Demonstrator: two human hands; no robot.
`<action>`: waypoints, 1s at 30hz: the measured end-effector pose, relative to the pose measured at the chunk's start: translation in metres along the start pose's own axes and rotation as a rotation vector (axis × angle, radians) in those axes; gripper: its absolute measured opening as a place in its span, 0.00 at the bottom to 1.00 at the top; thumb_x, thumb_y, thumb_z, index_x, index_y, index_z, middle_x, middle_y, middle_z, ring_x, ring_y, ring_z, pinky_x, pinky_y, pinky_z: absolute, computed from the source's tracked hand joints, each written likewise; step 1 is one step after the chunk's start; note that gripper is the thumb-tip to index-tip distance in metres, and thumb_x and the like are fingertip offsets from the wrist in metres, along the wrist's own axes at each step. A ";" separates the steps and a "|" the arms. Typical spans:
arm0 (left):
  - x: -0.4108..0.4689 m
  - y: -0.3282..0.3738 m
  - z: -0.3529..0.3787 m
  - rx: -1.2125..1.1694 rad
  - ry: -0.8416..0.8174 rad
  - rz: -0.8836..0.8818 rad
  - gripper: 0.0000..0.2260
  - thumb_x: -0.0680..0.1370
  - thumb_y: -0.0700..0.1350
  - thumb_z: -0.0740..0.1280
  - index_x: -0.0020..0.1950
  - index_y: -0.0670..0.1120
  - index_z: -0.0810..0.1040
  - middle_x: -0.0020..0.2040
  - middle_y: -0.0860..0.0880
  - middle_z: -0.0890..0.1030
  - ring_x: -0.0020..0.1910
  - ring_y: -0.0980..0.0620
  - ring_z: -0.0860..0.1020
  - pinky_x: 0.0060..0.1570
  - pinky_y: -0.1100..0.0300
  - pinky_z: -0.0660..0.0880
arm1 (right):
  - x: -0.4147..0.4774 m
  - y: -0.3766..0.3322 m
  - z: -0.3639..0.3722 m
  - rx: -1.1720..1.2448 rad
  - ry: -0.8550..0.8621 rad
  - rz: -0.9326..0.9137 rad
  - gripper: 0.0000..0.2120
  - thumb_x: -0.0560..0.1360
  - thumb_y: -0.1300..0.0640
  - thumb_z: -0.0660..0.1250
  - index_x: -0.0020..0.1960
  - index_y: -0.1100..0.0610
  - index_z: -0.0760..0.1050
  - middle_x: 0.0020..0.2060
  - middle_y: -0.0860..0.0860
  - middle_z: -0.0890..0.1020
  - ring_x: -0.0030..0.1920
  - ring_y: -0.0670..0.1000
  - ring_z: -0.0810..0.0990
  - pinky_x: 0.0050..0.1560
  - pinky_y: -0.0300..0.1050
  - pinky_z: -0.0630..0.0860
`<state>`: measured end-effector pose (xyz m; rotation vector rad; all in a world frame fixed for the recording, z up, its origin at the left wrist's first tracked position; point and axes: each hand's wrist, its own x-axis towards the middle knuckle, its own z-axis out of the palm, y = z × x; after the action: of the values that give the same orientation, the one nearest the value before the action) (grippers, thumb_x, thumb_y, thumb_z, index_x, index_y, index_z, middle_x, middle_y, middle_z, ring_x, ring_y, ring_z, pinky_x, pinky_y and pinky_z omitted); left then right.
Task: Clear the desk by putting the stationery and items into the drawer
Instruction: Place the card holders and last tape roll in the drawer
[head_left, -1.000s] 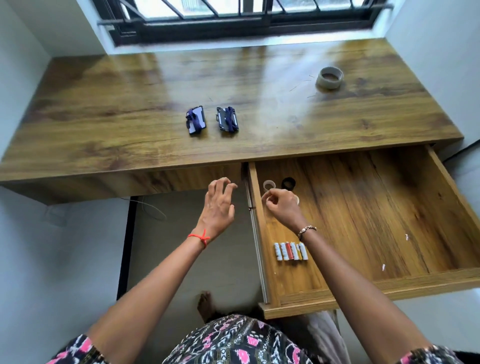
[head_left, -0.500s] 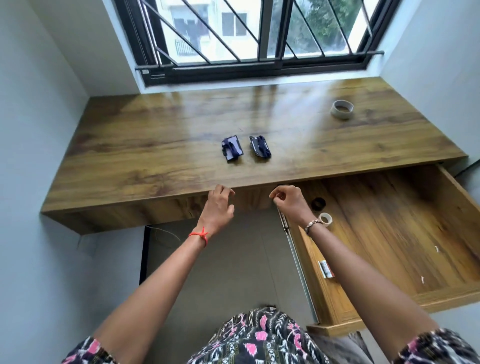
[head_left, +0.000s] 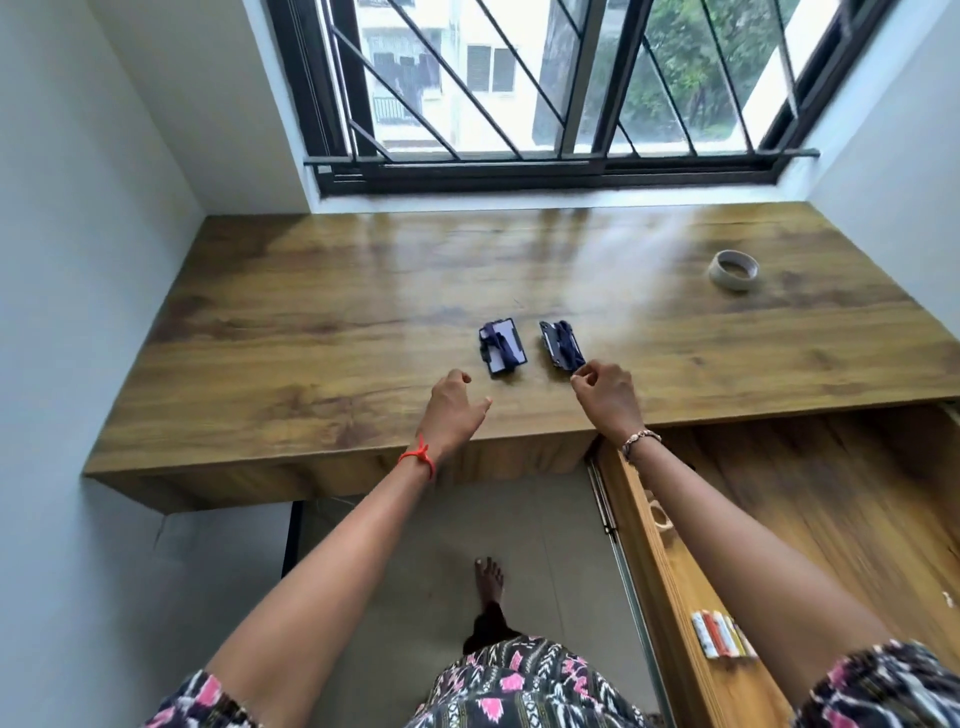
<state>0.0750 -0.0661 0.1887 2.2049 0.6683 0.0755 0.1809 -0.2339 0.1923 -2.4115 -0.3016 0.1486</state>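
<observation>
Change: my right hand (head_left: 605, 397) has left the drawer (head_left: 831, 519) for the tabletop (head_left: 311, 338) | right fingers curled at right clip (head_left: 562, 345), grip unclear | left hand (head_left: 452, 410) fingers apart near left clip (head_left: 502, 347) | tape roll (head_left: 733, 269) far right | judgement: clips go next.

Tape roll (head_left: 733, 269) right of clips (head_left: 502, 347), on desk (head_left: 311, 312)

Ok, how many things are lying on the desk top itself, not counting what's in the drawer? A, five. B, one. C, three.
C: a blue clip, a second blue clip right beside it, and a tape roll off to the far right.
</observation>
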 end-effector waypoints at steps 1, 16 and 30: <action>0.008 0.001 0.000 -0.010 -0.002 -0.026 0.22 0.75 0.46 0.67 0.65 0.37 0.68 0.63 0.39 0.73 0.63 0.44 0.71 0.61 0.57 0.68 | 0.009 0.000 0.003 -0.001 0.003 0.021 0.09 0.74 0.58 0.65 0.48 0.63 0.79 0.44 0.60 0.83 0.47 0.58 0.81 0.46 0.45 0.75; 0.144 0.019 0.030 -0.008 -0.061 -0.248 0.26 0.69 0.52 0.72 0.54 0.32 0.72 0.54 0.35 0.76 0.53 0.38 0.76 0.47 0.49 0.74 | 0.144 0.000 0.031 -0.067 -0.217 0.265 0.13 0.69 0.56 0.71 0.47 0.64 0.74 0.46 0.59 0.78 0.51 0.59 0.76 0.45 0.49 0.73; 0.169 0.022 0.042 -0.100 -0.094 -0.246 0.17 0.67 0.40 0.74 0.33 0.44 0.65 0.32 0.50 0.69 0.38 0.48 0.72 0.26 0.60 0.61 | 0.175 0.005 0.027 0.098 -0.390 0.336 0.18 0.63 0.64 0.77 0.27 0.56 0.66 0.25 0.51 0.69 0.28 0.47 0.68 0.27 0.39 0.63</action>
<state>0.2407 -0.0242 0.1490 2.0026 0.8579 -0.1175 0.3461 -0.1761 0.1642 -2.3056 -0.0564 0.7724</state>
